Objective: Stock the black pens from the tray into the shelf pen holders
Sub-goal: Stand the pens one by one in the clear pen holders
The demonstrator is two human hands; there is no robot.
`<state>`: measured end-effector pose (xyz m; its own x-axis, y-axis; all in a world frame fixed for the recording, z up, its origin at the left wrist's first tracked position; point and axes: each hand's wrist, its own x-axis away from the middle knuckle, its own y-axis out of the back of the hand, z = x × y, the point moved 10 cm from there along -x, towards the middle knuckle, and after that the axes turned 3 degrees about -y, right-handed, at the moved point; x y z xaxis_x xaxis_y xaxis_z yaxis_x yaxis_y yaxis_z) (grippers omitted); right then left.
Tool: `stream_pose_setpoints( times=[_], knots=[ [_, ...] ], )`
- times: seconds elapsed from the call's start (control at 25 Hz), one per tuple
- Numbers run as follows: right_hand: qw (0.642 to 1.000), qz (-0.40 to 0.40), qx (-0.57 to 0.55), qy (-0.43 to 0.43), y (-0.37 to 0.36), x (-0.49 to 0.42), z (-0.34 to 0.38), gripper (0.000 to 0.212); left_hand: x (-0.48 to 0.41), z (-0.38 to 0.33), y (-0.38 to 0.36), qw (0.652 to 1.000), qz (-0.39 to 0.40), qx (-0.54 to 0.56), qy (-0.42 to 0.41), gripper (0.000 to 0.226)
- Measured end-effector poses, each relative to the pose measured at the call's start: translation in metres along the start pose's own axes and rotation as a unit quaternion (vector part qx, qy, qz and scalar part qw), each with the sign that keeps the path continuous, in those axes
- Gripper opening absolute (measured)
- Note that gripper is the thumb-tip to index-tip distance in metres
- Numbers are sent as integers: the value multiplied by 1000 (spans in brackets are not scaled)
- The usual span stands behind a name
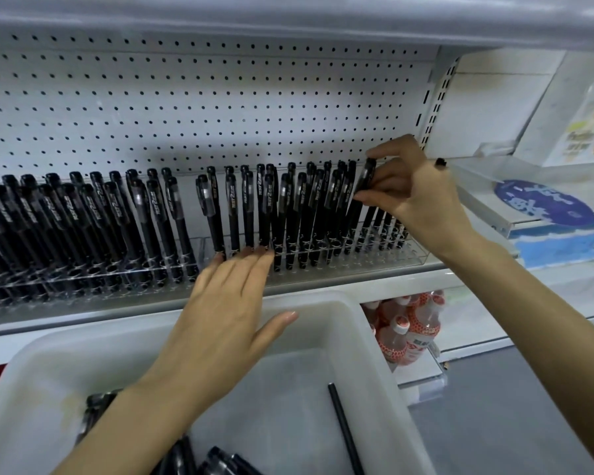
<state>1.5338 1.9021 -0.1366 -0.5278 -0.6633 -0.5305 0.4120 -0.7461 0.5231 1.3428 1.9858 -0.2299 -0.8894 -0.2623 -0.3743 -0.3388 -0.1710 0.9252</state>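
**Head view.** The right hand (413,192), its grip narrowed to a pinch, holds one black pen (365,179) by its cap, tilted, over the right end of the clear pen holder (415,253) on the shelf (357,286). The left hand (227,303), grip wide and holding nothing, lays straight fingertips against the holder's front near mid-shelf. Rows of stocked pens (93,204) stand in the holders. Below the shelf's front edge sits the white tray (381,368), with loose pens (220,461) along its near edge.
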Motion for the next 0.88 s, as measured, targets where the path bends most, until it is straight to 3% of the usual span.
stream_pose_setpoints(
  times=[0.52, 0.88],
  knots=[
    [994, 25, 103, 32, -2, -3, 12, 50, 0, -1, 1, 1000, -4, -5, 0, 69],
    [986, 70, 148, 6, -4, -6, 15, 48, 0, -1, 2, 1000, -5, -2, -1, 69]
  ],
)
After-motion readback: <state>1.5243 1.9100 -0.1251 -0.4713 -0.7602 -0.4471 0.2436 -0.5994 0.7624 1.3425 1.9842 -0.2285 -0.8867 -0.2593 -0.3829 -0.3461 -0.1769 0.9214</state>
